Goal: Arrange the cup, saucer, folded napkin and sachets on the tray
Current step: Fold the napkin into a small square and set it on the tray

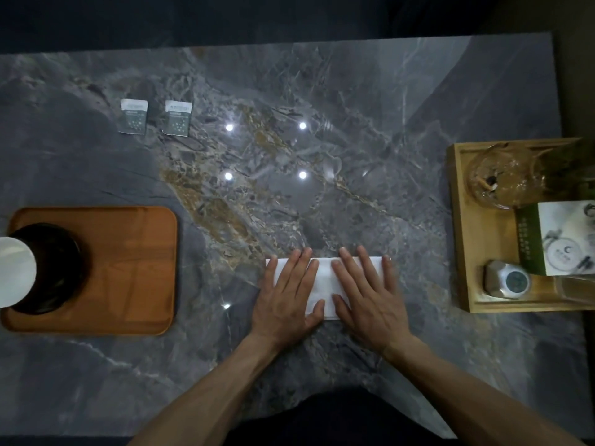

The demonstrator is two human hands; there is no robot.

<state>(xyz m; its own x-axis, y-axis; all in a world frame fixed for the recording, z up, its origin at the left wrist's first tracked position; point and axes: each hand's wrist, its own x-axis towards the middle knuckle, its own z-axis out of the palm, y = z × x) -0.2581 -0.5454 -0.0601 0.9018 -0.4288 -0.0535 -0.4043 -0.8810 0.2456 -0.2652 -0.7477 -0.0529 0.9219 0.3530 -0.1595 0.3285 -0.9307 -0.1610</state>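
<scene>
A white folded napkin [326, 278] lies on the marble table near the front middle. My left hand [288, 292] and my right hand [365, 294] both rest flat on it, fingers spread, pressing it down. At the left stands a brown wooden tray [135, 268]. A dark saucer [56, 268] sits on the tray's left part, and a white cup [14, 272] stands on it, cut off by the frame's left edge. Two grey-and-white sachets [133, 116] [178, 118] lie side by side on the table at the back left, apart from the tray.
A light wooden box tray [460, 226] at the right edge holds a glass jar [499, 175], a green-and-white booklet [560, 239] and a small metal-capped item [507, 280]. Ceiling lights reflect off the dark marble table [289, 194].
</scene>
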